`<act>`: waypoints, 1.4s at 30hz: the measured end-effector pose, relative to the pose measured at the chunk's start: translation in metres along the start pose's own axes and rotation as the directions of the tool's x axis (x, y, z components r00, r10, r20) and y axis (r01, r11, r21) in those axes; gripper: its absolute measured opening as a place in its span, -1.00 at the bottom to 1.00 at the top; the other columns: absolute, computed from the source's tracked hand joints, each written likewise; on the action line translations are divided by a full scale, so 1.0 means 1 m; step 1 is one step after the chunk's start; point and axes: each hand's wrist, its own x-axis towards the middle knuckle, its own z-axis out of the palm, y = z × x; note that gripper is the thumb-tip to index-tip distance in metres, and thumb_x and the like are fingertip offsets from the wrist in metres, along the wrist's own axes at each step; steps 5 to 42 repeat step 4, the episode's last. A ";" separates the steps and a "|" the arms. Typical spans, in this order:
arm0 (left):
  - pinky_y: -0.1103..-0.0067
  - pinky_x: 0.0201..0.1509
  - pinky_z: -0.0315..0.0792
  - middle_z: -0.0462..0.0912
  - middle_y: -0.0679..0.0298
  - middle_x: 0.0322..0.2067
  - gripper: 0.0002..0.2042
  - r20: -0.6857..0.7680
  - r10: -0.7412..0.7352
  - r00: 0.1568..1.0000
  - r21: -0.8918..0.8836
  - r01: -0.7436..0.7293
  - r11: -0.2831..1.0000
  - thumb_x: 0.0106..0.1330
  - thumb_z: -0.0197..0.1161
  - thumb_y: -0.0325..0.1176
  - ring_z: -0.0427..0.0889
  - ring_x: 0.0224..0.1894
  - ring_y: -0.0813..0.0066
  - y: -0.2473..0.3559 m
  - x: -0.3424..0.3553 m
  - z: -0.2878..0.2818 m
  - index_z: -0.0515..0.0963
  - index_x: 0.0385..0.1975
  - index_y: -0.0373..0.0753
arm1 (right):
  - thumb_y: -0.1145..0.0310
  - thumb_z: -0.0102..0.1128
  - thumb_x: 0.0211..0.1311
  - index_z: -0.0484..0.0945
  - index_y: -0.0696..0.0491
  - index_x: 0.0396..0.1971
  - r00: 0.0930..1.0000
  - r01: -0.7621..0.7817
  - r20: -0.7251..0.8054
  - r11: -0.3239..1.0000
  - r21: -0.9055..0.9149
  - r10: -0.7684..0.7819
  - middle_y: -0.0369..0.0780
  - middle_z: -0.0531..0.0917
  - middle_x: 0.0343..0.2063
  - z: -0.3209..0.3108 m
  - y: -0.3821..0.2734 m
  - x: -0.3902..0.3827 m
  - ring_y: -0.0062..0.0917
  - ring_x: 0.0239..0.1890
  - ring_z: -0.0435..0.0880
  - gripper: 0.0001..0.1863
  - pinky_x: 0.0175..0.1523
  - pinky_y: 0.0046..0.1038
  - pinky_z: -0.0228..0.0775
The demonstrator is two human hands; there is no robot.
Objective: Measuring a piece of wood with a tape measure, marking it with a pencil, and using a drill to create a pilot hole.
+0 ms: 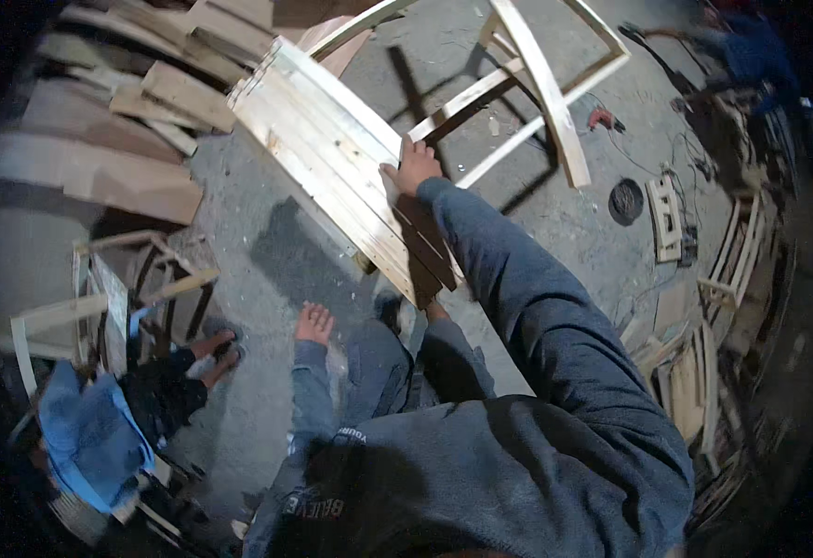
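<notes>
A long pale wooden panel of several slats [323, 153] slants across the upper middle, from the upper left down to my legs. My right hand [418, 167] is closed on its right edge, with the thumb on top and the fingers along the outer side. My sleeve throws a dark shadow over the panel's lower end. My left hand [314, 323] hangs over the floor on the left of my legs, fingers apart and holding nothing. Just beyond the right hand stands an open wooden frame [546, 88] with a curved piece; part of it meets the panel's edge.
Loose boards [127, 139] lie heaped at the upper left. A person in blue [95, 432] is at the lower left beside wooden frames [113, 307]. A red power tool [604, 118], a dark round container [625, 202] and cords lie at right. Another person [751, 56] is at the upper right.
</notes>
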 end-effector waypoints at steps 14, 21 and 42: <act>0.19 0.45 0.31 0.28 0.15 0.43 -0.48 0.567 0.199 0.799 0.417 -0.488 0.767 0.48 0.21 -0.24 0.29 0.44 0.09 0.130 -0.086 0.062 0.26 0.40 -0.04 | 0.03 0.35 0.20 0.16 0.11 0.45 0.917 0.222 -0.373 0.958 0.183 -0.141 0.09 0.41 0.26 0.011 0.072 -0.081 0.07 0.27 0.42 -0.09 0.45 -0.04 0.17; 0.19 0.45 0.31 0.28 0.15 0.43 -0.48 0.567 0.199 0.799 0.417 -0.488 0.767 0.48 0.21 -0.24 0.29 0.44 0.09 0.130 -0.086 0.062 0.26 0.40 -0.04 | 0.03 0.35 0.20 0.16 0.11 0.45 0.917 0.222 -0.373 0.958 0.183 -0.141 0.09 0.41 0.26 0.011 0.072 -0.081 0.07 0.27 0.42 -0.09 0.45 -0.04 0.17; 0.19 0.45 0.31 0.28 0.15 0.43 -0.48 0.567 0.199 0.799 0.417 -0.488 0.767 0.48 0.21 -0.24 0.29 0.44 0.09 0.130 -0.086 0.062 0.26 0.40 -0.04 | 0.03 0.35 0.20 0.16 0.11 0.45 0.917 0.222 -0.373 0.958 0.183 -0.141 0.09 0.41 0.26 0.011 0.072 -0.081 0.07 0.27 0.42 -0.09 0.45 -0.04 0.17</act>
